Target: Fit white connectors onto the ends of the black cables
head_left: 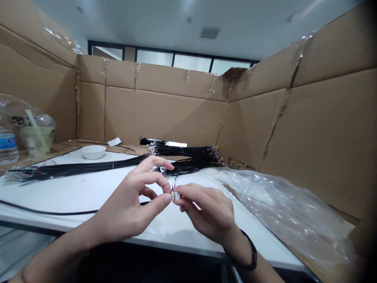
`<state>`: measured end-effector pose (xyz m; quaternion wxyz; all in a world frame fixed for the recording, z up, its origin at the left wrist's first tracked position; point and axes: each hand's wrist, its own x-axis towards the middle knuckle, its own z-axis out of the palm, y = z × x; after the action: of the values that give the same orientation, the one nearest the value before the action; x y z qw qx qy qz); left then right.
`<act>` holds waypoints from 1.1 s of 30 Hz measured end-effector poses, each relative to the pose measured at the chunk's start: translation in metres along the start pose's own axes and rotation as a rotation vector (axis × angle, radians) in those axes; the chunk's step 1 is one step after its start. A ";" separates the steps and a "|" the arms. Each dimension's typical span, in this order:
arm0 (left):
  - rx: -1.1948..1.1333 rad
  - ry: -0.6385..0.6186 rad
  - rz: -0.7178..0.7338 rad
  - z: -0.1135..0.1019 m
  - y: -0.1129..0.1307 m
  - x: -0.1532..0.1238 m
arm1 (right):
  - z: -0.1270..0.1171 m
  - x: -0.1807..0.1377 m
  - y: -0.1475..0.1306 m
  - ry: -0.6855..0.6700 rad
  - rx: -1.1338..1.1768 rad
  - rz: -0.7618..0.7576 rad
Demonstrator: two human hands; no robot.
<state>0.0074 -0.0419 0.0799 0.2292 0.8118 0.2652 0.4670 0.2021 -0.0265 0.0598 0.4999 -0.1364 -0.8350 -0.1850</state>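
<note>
White connector (177,195) in pinched right grip (207,208)

Cardboard wall (165,114) stands behind and either side of worktop (67,194). Cable bundle (79,168) lies left, bowl (93,151) behind it; cup (38,139) and bottle (8,146) farther left. Rear centre: two more bundles (185,151), apparently one behind the other. Plastic sheeting (277,200) right. Connector (177,195) between left hand (129,204) and right hand (212,210).

I count 2 hands (131,208), 1 connector (177,195), 3 cable bundles (85,167). Also 1 bowl (93,152), 1 bottle (7,146), 1 cup (37,138).
</note>
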 end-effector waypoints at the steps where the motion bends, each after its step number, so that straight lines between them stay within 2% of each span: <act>1: 0.004 0.004 -0.001 0.000 0.000 0.000 | 0.000 0.000 0.000 0.000 -0.008 -0.004; 7: 0.027 0.039 -0.010 0.002 -0.001 0.002 | 0.001 -0.001 0.002 0.016 -0.064 -0.044; 16: 0.013 0.047 -0.007 0.002 0.001 0.002 | 0.001 -0.001 0.002 0.006 -0.066 -0.016; 27: -0.096 0.036 0.064 0.000 0.000 0.001 | -0.002 0.001 -0.001 0.041 0.077 0.093; 33: -0.090 0.036 0.041 0.000 -0.001 0.002 | -0.002 0.002 -0.002 0.047 0.096 0.083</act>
<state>0.0081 -0.0399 0.0805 0.2511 0.7974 0.2310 0.4976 0.2021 -0.0289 0.0621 0.5327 -0.1424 -0.8245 -0.1268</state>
